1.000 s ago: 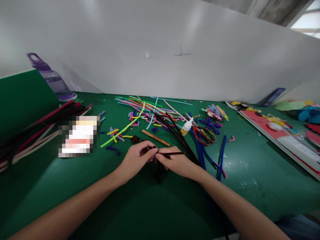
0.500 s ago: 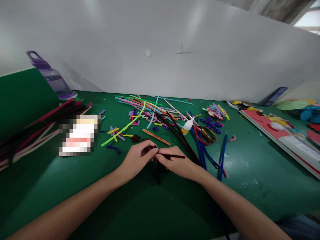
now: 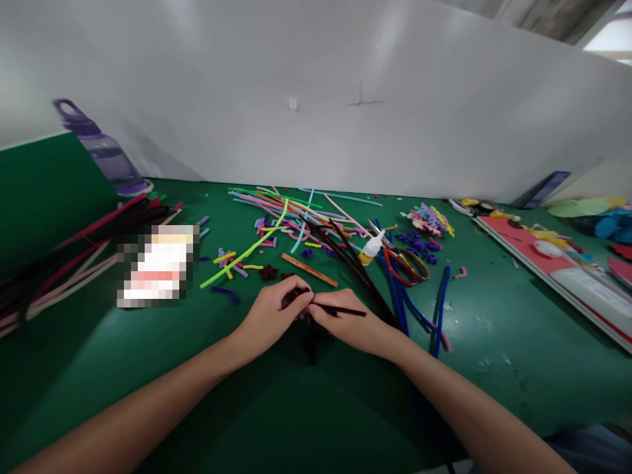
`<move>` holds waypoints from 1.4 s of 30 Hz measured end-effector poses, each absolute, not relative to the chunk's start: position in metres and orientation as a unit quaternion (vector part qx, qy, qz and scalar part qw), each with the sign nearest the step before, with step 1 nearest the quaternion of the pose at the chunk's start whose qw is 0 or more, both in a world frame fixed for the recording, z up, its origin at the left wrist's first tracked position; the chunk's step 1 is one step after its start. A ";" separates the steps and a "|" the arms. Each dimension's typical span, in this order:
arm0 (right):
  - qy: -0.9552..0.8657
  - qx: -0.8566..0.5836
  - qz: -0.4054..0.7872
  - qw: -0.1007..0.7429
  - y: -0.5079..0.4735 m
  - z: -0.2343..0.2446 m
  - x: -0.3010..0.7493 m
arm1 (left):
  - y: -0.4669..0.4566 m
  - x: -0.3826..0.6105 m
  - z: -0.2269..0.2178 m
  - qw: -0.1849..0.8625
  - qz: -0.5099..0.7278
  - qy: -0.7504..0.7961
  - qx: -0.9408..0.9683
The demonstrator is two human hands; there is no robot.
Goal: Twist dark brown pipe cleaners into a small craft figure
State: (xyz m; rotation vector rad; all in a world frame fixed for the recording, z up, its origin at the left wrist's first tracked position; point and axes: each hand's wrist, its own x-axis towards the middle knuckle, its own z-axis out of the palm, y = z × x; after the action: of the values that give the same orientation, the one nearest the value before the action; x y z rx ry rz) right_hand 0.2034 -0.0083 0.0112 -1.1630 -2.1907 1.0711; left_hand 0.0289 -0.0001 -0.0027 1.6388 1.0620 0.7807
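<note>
The left hand (image 3: 270, 308) and right hand (image 3: 348, 327) pinch a dark-brown pipe cleaner (image 3: 348, 309), its free end toward three o'clock. A slackened pinch could let it slip.

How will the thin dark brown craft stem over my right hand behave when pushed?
The dark brown stem runs straight across the right hand, so it's probably stiff enough not to flop. Being slender, it's likely light. It may bend: a similar blue stem lies curved on the green table.
</note>
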 end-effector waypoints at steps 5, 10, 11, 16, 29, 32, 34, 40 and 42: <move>-0.790 -0.418 0.390 0.219 -0.008 0.011 0.204 | 0.001 0.029 -0.003 0.493 0.321 0.438 0.680; -0.794 -0.418 0.383 0.220 -0.008 0.009 0.204 | 0.000 0.029 -0.003 0.498 0.323 0.436 0.676; -0.793 -0.418 0.383 0.221 -0.008 0.009 0.204 | 0.000 0.029 -0.003 0.498 0.323 0.436 0.677; -0.792 -0.412 0.389 0.227 -0.008 0.008 0.204 | 0.001 0.029 -0.004 0.489 0.321 0.438 0.683; -0.799 -0.406 0.381 0.227 -0.008 0.005 0.205 | 0.000 0.029 -0.004 0.486 0.313 0.440 0.687; -0.800 -0.401 0.383 0.230 -0.008 0.005 0.205 | 0.000 0.029 -0.005 0.481 0.308 0.443 0.691; -0.800 -0.400 0.384 0.230 -0.009 0.005 0.205 | 0.000 0.029 -0.005 0.481 0.308 0.444 0.691; -0.776 -0.410 0.419 0.235 -0.008 0.010 0.205 | 0.000 0.029 -0.003 0.500 0.326 0.432 0.676; -0.753 -0.416 0.450 0.238 -0.008 0.010 0.206 | 0.000 0.030 -0.002 0.509 0.331 0.423 0.673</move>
State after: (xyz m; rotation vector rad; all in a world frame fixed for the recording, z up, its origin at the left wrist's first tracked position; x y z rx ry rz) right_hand 0.2057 -0.0075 0.0097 -1.1393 -2.0633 1.2340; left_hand 0.0298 -0.0003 -0.0023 1.6212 1.0184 0.7981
